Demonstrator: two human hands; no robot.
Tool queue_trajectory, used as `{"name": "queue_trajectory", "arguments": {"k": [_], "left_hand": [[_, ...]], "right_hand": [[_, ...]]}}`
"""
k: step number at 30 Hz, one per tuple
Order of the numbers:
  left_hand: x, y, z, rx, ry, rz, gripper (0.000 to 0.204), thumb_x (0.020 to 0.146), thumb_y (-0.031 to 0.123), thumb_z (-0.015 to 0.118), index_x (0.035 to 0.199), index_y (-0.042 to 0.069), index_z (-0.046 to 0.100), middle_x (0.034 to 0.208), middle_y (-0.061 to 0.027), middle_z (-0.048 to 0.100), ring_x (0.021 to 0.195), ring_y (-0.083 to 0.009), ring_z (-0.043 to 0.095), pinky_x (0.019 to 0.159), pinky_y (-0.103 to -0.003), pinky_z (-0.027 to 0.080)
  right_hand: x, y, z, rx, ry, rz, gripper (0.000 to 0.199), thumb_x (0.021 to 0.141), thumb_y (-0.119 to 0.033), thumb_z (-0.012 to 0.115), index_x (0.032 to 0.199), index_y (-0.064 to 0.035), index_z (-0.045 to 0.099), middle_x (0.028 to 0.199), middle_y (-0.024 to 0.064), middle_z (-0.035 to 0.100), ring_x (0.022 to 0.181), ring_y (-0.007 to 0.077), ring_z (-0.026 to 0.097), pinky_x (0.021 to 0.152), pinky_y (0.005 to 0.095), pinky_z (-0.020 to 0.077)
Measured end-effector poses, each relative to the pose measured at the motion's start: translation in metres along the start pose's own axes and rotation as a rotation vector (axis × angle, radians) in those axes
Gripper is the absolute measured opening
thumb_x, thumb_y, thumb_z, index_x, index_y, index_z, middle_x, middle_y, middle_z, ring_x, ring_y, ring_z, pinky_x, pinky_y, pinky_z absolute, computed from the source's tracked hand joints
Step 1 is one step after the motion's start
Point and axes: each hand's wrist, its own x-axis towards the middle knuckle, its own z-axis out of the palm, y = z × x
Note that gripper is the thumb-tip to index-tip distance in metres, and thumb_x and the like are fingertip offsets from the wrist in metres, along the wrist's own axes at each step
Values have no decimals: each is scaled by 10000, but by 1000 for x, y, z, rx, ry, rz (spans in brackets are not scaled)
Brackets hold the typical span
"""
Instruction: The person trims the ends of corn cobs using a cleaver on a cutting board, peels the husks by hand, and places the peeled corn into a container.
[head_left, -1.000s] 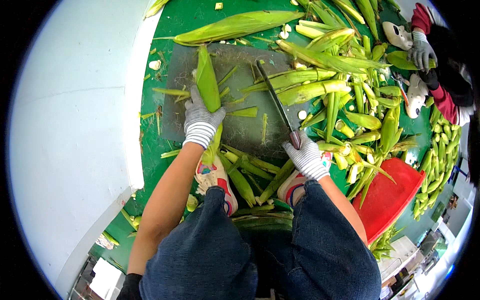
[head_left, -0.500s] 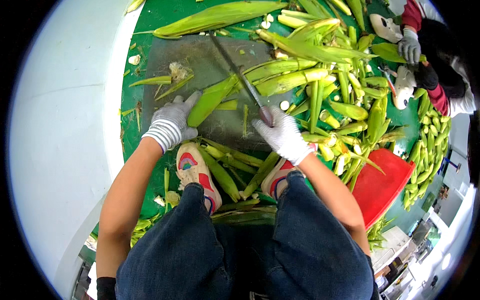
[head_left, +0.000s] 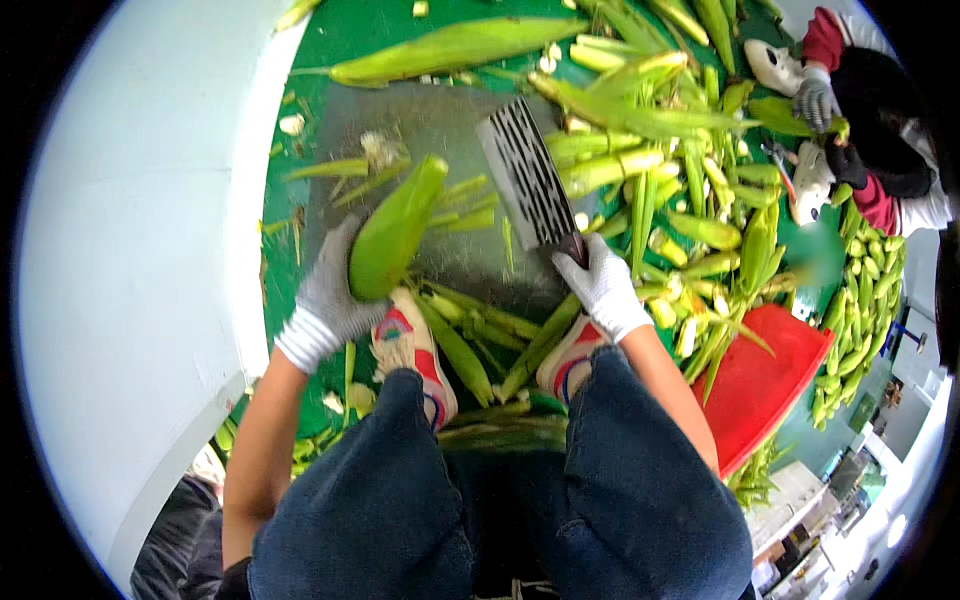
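Green-husked corn ear (head_left: 396, 228) now lifted off grey cutting board (head_left: 440, 120), left hand (head_left: 328, 300) gripping it; right hand (head_left: 602, 285) clenches perforated steel cleaver (head_left: 527, 175), raised toward 12 o'clock (chop pending).

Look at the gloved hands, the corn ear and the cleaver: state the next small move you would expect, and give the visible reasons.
Probably lay the corn ear flat on the grey board and bring the cleaver down on its end. The left hand holds the ear tilted above the board, the right hand has the cleaver raised beside it, and cut trimmings lie there.
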Motion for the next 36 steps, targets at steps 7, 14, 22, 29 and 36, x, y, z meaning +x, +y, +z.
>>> {"name": "queue_trajectory", "arguments": {"k": [7, 14, 22, 29, 36], "left_hand": [[2, 33, 17, -285, 180, 332, 797, 575, 181, 783, 1245, 34, 375, 1169, -196, 474, 1097, -343, 483, 937, -399, 415], [-8, 83, -26, -218, 286, 521, 770, 625, 263, 787, 1258, 52, 403, 1180, -183, 478, 1126, -359, 454, 982, -415, 363], [-39, 101, -65, -637, 277, -54, 284, 765, 232, 708, 793, 35, 505, 651, -13, 461, 593, -93, 455, 544, -252, 411], [-37, 83, -71, -424, 347, 62, 161, 852, 134, 592, 774, 2, 545, 603, -42, 508, 529, -109, 485, 489, -253, 397], [-40, 66, -56, -1061, 285, 34, 148, 891, 127, 540, 832, -5, 568, 631, -25, 541, 527, -97, 547, 460, -227, 442]], "right_hand": [[-20, -155, -108, 322, -228, -635, 198, 848, -230, 552, 852, -33, 539, 644, 158, 561, 581, 326, 578, 560, 390, 480], [-22, -162, -85, 389, -172, -759, 83, 816, -83, 531, 818, -1, 547, 640, 126, 558, 543, 258, 569, 510, 335, 453], [-24, -177, -38, 1034, -476, -411, 74, 799, -46, 503, 817, 6, 553, 591, 98, 519, 523, 191, 543, 518, 282, 453], [-24, -188, -27, 765, -277, -728, 53, 780, -59, 533, 783, -16, 563, 635, 117, 566, 540, 246, 586, 516, 321, 463], [-31, -155, -23, 834, -365, -586, 162, 899, -120, 439, 816, -9, 522, 607, 36, 507, 537, 101, 495, 509, 227, 412]]}}
